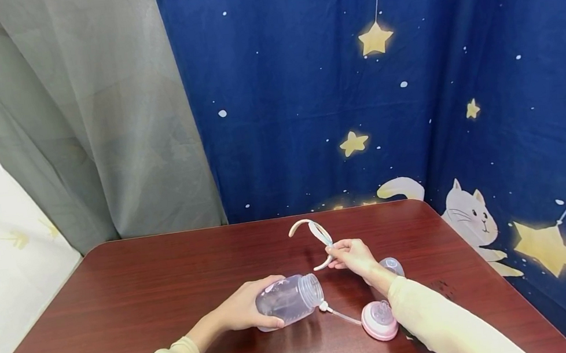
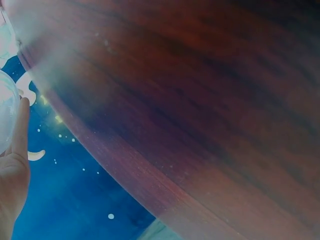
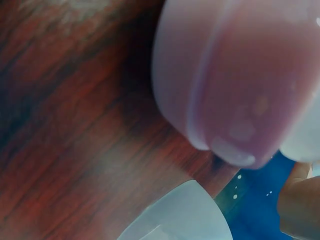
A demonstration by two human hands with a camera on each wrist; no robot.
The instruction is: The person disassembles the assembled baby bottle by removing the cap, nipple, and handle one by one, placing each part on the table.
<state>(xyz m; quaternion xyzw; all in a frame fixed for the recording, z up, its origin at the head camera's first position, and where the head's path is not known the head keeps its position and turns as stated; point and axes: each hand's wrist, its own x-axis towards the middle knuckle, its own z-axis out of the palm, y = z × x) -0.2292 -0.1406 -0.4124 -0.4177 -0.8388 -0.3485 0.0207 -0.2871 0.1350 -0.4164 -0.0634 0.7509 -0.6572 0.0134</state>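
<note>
My left hand [image 1: 248, 307] grips a clear baby bottle [image 1: 288, 301], tipped on its side with its uncapped threaded mouth toward the right. Only part of that hand [image 2: 12, 180] and the bottle's edge [image 2: 6, 112] enter the left wrist view. Between thumb and fingers, my right hand [image 1: 351, 255] pinches a pale curved bottle handle [image 1: 322, 234] above the table. A pink nipple collar [image 1: 379, 321] lies below the right forearm, its straw [image 1: 345, 316] pointing left to a small white end piece near the bottle's mouth.
A clear cap [image 1: 391, 266] stands behind the right forearm, partly hidden. Large translucent shapes fill much of the right wrist view; which parts they are, I cannot tell. Curtains [image 1: 303, 81] hang behind the dark red wooden table [image 1: 168, 271].
</note>
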